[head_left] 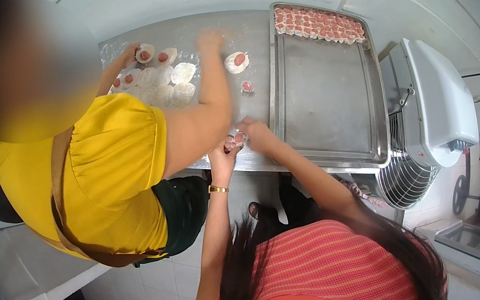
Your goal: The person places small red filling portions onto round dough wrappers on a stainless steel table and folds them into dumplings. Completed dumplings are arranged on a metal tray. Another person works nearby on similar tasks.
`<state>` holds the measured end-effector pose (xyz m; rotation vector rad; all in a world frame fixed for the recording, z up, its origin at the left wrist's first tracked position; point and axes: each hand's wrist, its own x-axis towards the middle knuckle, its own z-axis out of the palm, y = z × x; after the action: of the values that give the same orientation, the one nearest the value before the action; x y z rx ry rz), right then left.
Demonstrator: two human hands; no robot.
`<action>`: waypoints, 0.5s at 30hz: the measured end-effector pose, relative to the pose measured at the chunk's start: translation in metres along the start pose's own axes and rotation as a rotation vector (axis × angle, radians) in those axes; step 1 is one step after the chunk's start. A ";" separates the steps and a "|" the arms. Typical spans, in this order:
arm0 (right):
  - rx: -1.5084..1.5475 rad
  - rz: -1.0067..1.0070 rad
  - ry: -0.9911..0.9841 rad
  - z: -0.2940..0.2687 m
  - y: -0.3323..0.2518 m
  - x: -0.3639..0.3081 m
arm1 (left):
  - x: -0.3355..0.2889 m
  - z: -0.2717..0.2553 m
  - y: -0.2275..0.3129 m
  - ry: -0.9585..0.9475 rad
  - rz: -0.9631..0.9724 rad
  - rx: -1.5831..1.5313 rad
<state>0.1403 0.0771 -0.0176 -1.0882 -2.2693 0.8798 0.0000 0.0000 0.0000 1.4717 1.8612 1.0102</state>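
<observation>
At the near edge of the metal table, my left hand (222,156), with a gold band on its wrist, closes round a small open-topped dumpling (239,138) with pink meat filling. My right hand (259,136) is at the dumpling's right side, its fingers pinched at the wrapper's rim. Just beyond my hands stands another small dumpling (247,86). Farther back, a flat round wrapper (237,62) carries a ball of pink filling. To the right is a large metal tray (331,100), with rows of finished-looking dumplings (320,25) packed along its far end.
On my left a co-worker in a yellow top (113,168) reaches across the table, one arm close above my left hand. Round wrappers (182,73), some topped with filling, lie before them. Beyond the tray stands a white machine with a wire guard (439,103).
</observation>
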 end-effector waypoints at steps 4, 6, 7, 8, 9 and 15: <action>-0.046 -0.117 0.004 0.000 -0.007 0.007 | 0.011 -0.010 0.020 -0.055 -0.024 0.035; -0.013 -0.097 0.025 -0.002 -0.008 -0.005 | 0.001 -0.009 0.017 -0.096 -0.011 -0.024; 0.023 -0.079 0.076 -0.009 -0.013 -0.008 | 0.000 -0.007 0.011 -0.111 0.005 -0.114; 0.064 -0.075 0.132 -0.022 -0.013 -0.003 | 0.002 -0.007 0.005 -0.105 -0.015 -0.192; 0.132 -0.031 0.213 -0.043 -0.011 -0.003 | 0.001 -0.007 -0.001 -0.108 -0.045 -0.266; 0.101 0.470 0.796 -0.164 0.121 -0.018 | 0.000 0.009 0.003 -0.135 -0.149 -0.252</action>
<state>0.3171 0.1771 0.0052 -1.5981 -1.3291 0.5576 0.0088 0.0024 -0.0029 1.2049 1.6547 1.0060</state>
